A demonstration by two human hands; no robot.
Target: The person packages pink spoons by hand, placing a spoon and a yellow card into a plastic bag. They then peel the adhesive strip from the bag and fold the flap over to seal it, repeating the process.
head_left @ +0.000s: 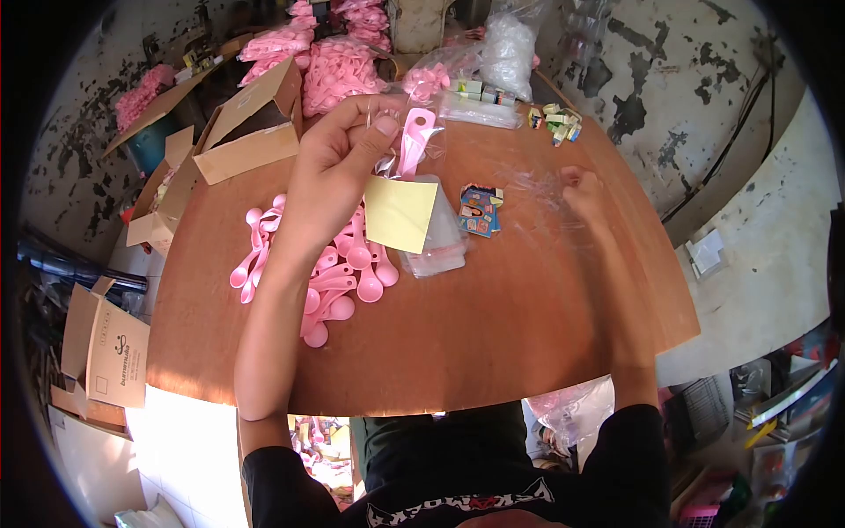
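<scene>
My left hand (339, 154) is raised over the table, thumb and fingers pinching a small clear plastic bag (436, 157). Inside the bag is a pink spoon (414, 145), handle end up. A yellow card (400, 214) shows just below the spoon and overlaps a stack of clear bags (444, 251). Loose pink measuring spoons (356, 255) lie in a heap below my left forearm. On the right, my right hand (581, 189) is curled closed beside thin clear plastic scraps (537, 187); what its fingers hold, if anything, is hidden. Blue printed cards (478, 213) lie between the hands.
Open cardboard boxes (251, 123) stand at the back left. Behind them are bags of pink spoons (339, 77). Small folded printed cards (559, 123) and a bag of clear plastic (508, 57) sit at the back right. The wooden table (493, 343) has a curved front edge near my body.
</scene>
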